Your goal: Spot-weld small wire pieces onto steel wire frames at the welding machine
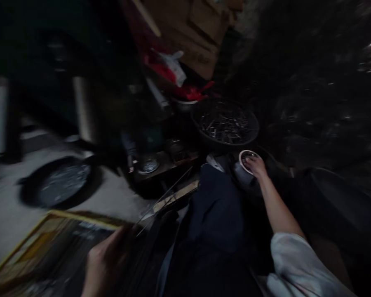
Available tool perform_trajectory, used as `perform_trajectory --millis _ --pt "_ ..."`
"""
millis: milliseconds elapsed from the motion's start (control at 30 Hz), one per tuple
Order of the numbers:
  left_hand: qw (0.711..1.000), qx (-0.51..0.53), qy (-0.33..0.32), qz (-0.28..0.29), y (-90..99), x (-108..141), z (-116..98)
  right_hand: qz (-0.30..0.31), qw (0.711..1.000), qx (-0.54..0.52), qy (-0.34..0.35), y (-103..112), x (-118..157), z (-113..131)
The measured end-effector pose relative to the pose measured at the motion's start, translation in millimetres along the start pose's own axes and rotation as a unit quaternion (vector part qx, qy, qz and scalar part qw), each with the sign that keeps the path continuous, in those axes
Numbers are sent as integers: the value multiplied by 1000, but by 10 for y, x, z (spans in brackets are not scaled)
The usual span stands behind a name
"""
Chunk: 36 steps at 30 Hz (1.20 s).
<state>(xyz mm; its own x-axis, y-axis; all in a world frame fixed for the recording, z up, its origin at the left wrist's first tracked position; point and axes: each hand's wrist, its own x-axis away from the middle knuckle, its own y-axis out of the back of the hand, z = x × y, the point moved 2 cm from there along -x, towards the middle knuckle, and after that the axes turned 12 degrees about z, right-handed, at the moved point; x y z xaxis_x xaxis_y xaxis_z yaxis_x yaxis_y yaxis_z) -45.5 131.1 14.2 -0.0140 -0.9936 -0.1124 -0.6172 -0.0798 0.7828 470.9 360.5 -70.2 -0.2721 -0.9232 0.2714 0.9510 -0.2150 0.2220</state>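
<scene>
My left hand (pixel 106 251) is at the lower left, blurred, its fingers closed on thin metal wires (pixel 170 189) that stick out up and to the right. Below and beside it lies a yellow-rimmed crate (pixel 80 214) with many thin dark rods in it. My right hand (pixel 256 165) reaches into a grey pot with a pale rim (pixel 240 161). Its fingertips are down inside the opening, and what they touch is too dark to make out. Dark blue cloth (pixel 218 206) covers my lap between the hands.
A round basin (pixel 200 134) full of small shiny metal pieces stands beyond the pot. Another dark pan (pixel 27 189) of metal pieces lies on the floor at left. A small dish (pixel 148 166) sits on a ledge. Cardboard (pixel 200 49) and a red bag (pixel 193 93) are at the back.
</scene>
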Motion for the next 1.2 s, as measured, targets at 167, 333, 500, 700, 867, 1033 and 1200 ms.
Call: perform_trajectory --millis 167,333,500,700,867,1033,1200 --pt "1000 -8 14 -15 24 57 3 225 960 -154 60 -1316 842 348" --pt "996 2 59 -66 57 208 78 323 929 -180 -13 -2638 1658 430" --pt "987 68 112 -88 158 370 243 338 909 -241 -25 -3294 1867 597" --pt "978 100 136 -119 217 520 398 339 907 -248 -9 -3632 2014 725" --pt "977 100 133 -133 187 611 447 328 910 -251 -10 -3744 2088 673" --pt "976 109 134 -130 164 652 445 321 906 -277 -2 -3758 2114 711" --pt "975 137 120 -128 185 676 396 318 906 -279 10 -3742 2162 777"
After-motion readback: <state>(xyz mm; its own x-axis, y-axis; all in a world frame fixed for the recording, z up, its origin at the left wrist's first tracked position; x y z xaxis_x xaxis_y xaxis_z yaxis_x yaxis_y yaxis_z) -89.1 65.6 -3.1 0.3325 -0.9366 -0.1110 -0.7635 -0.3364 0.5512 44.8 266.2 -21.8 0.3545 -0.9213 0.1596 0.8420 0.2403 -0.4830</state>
